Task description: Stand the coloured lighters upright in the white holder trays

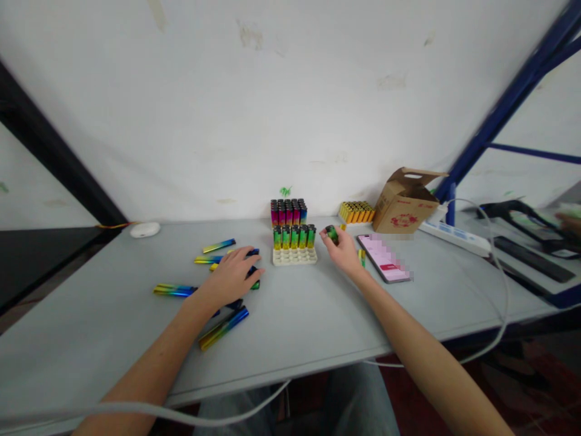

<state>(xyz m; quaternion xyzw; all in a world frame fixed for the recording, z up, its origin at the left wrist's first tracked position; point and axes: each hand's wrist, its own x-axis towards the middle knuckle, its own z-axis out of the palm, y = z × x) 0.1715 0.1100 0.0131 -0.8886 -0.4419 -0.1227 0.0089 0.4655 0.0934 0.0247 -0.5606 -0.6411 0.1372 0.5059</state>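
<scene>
Taking the tray (295,258) as the middle of our clock, with twelve toward the wall, we have our right hand (341,249) just off it at about two o'clock. Our right fingers are closed around a dark-and-green lighter (332,234), held above the table (290,327). Our left hand (233,274) is palm down at about eight o'clock, its fingers spread wide over the loose blue-yellow pieces (224,328). These lie flat at different angles around and under that hand and forearm; a green end shows by the fingertips. We cannot tell exactly which pieces our left hand touches.

In the tray, green-yellow lighters (295,237) stand upright with dark tops toward twelve, while bare holes show toward six. Right behind them, also at twelve, stands a block of pink-and-blue lighters (288,213). At two o'clock we see yellow pieces (357,212) packed together, and beside them an open carton (403,209). The phone (384,259) lies at three, with a green-yellow piece (362,258) between it and our right wrist. Beyond it is the power strip (458,239). Far off toward ten we have a small white case (145,230).
</scene>
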